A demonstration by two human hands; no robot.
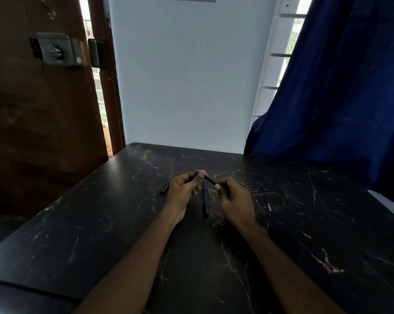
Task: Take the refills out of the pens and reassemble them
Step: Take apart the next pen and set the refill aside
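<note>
1. Nearest the camera, two bare forearms reach forward over the black, gold-veined marble bench (pixel 105 234), its surface scratched and otherwise bare at this end.
2. Between the wrists, a slim dark pen (pixel 205 200) lies flat on the bench, pointing away from the person; whether its refill is inside cannot be told.
3. Just above it, the left hand (pixel 184 191) and the right hand (pixel 235 199) are each pinched on one end of a short black pen with a blue tip (pixel 208 179), held in the air, the blue tip showing at the left fingertips.
4. Judging by that two-ended grip, the step in hand is twisting or pulling this pen apart, or screwing it together; which of the two is unclear.
5. Left of the left hand, a short black pen cap or barrel piece (pixel 164 189) rests on the bench.
6. Further right, a thin blue refill (pixel 265 197) lies well apart from the hands, already out.
7. The next move likely calls for a firm counter-twist while keeping the small parts from rolling away.
</note>
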